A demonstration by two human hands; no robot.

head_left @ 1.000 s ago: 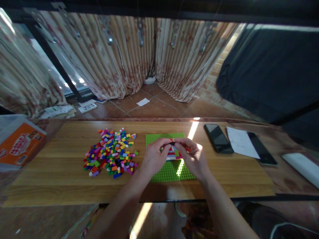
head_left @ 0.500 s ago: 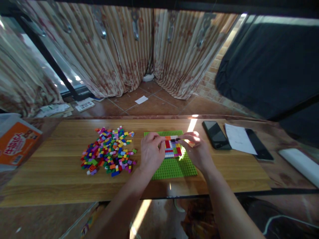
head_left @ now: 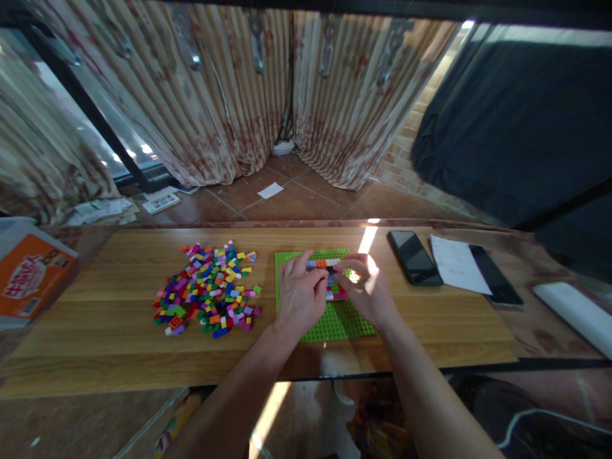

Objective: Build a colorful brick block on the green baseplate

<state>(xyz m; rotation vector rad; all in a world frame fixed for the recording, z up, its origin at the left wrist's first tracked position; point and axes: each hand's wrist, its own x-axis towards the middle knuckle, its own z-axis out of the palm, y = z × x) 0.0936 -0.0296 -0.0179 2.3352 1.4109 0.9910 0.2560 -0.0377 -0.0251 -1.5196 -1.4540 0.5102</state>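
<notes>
A green studded baseplate lies on the wooden table, with a layer of colourful toy bricks on its middle. Over this layer the fingertips of both hands meet at a small black brick. My left hand comes in from the left side, its thumb and a fingertip closed at the brick's left end. From the right, my right hand pinches the same brick with thumb and forefinger. The fingers cover much of the brick layer, and I cannot tell whether the black brick touches it.
Loose bricks lie in a wide pile left of the baseplate. On the right are a black phone, a white paper and a second dark phone partly under it. A plastic box with an orange label stands far left.
My left hand has moved right, its fingertips now at the black brick. My right hand has shifted slightly left with the brick. The view has tilted a little.
</notes>
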